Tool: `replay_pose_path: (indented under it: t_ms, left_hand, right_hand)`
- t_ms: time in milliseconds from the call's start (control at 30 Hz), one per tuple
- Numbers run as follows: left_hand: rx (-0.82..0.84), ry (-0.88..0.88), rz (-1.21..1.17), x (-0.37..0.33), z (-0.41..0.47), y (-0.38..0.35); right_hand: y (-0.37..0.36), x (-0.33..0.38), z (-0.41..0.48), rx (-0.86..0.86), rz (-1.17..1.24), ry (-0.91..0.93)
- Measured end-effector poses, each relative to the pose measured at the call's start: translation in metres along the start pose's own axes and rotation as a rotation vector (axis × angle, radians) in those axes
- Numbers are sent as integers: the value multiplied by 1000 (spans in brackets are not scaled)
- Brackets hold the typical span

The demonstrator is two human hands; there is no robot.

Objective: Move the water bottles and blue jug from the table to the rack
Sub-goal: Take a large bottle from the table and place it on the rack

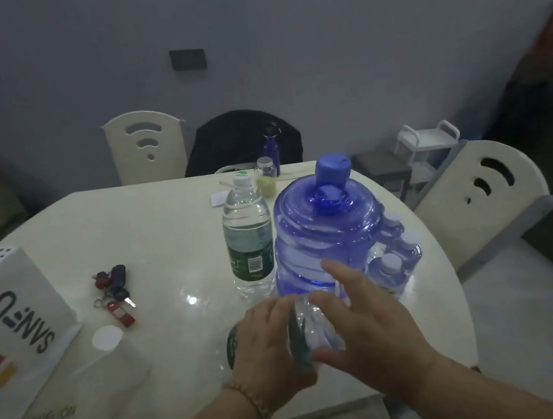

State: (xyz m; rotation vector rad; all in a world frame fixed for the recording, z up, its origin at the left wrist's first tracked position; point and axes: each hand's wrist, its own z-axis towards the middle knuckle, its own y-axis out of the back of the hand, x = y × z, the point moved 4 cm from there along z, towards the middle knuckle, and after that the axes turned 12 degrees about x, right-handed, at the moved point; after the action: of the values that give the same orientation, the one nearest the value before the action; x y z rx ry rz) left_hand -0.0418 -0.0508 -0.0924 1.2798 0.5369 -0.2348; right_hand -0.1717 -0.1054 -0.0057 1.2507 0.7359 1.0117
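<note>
A clear water bottle (311, 329) sits between the two hands at the near edge of the counter (153, 230), blurred, so its exact tilt cannot be told. The left hand (270, 344) wraps around the bottle's left side with fingers curled against its dark label. The right hand (360, 323) is spread wide, its palm and thumb against the bottle's right side, its fingers reaching up toward the blue jug (333, 234).

The blue jug stands upright just beyond the right hand, its blue cap (333, 172) on top and its handle on the side away from the left hand. Seen through the jug's handle side, beyond the right hand's fingertips, is a small bottle (390, 270) with a white cap. A tall water bottle (248, 236) with a green label stands upright just beyond the left hand, touching or almost touching the jug's side.

Left of the left hand lie a bunch of keys (114, 293) and a white round disc (107, 337), well apart from the bottles. Further left is a white printed bag (16, 325). Far beyond both hands stand a small jar (267, 176) and a dark blue flask (271, 146) near the counter's far edge. Off beyond the right hand, past the counter, stands a small white rack (428, 150).
</note>
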Motion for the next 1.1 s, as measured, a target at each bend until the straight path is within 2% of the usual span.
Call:
replay_pose_path:
  t_ms: [67,133,233,300,400,567,633,767,833,967,1100]
  left_hand:
    - [28,-49,56,-7,-7,-7]
    - [125,-79,138,-15,-8,-21]
    - [317,-34,239,-19,-2,-48]
    - [405,23,287,-21,2,-64]
    - [457,39,355,-25,7,-85]
    - [508,-16,426,-26,4,-118]
    - [517,-27,410,-24,2,-122]
    - [593,-121,346,-14,-5,-109]
    - [589,-180,397,0,-3,-93]
    - [687,-121,657,52,-2,-68]
    - [677,-117,687,68,3,-68]
  right_hand:
    - [-12,2,-9,126,-131,44]
    - [-28,-3,-17,296,-213,18]
    - [-63,-17,-24,572,-211,-88]
    - [-80,-28,-29,664,-124,-183]
    - [-101,-40,-36,690,88,-293]
    - [-136,-55,-47,791,214,-402]
    - [-147,-58,-51,778,247,-421]
    - [-157,-60,-56,698,177,-380]
    - [-160,-58,-55,671,183,-357]
    - [-167,-45,-46,668,221,-285]
    - [-169,-46,-41,629,238,-290]
